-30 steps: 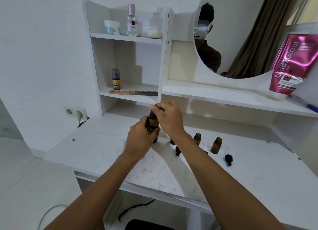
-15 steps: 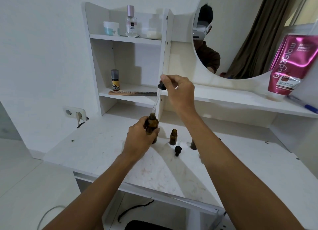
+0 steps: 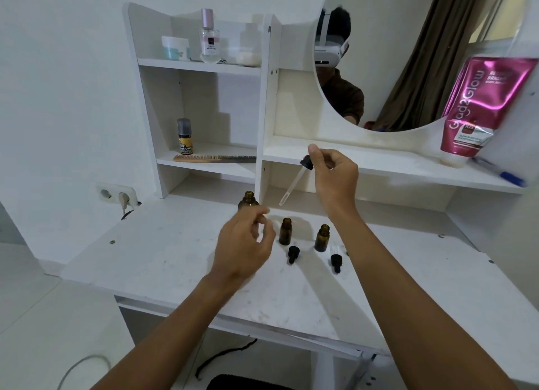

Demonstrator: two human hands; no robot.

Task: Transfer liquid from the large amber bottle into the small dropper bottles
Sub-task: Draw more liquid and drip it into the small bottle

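Large amber bottle (image 3: 248, 200): uncapped, contents unclear.
Right hand (image 3: 335, 173): dropper (image 3: 294, 182) is pinched by its cap.
Left hand (image 3: 243, 243): loosely curled, nothing is held.

Bright, soft, cool-white light, no harsh glare. Blown-out window (image 3: 495, 13) reflected in mirror (image 3: 393, 54) at 1 o'clock. Faint, soft-edged arm shadows on counter (image 3: 163, 261); shelf-item shadows cast toward 3 o'clock. Motion blur on left hand (image 3: 243, 243), worst at the fingers; right hand (image 3: 335, 176) and dropper (image 3: 293, 185) sharp. Smeared pink tube (image 3: 481, 103) and pen (image 3: 507, 177) at 3 o'clock. Strong wide-angle bowing at edges, shelf (image 3: 201, 65) uprights leaning outward.
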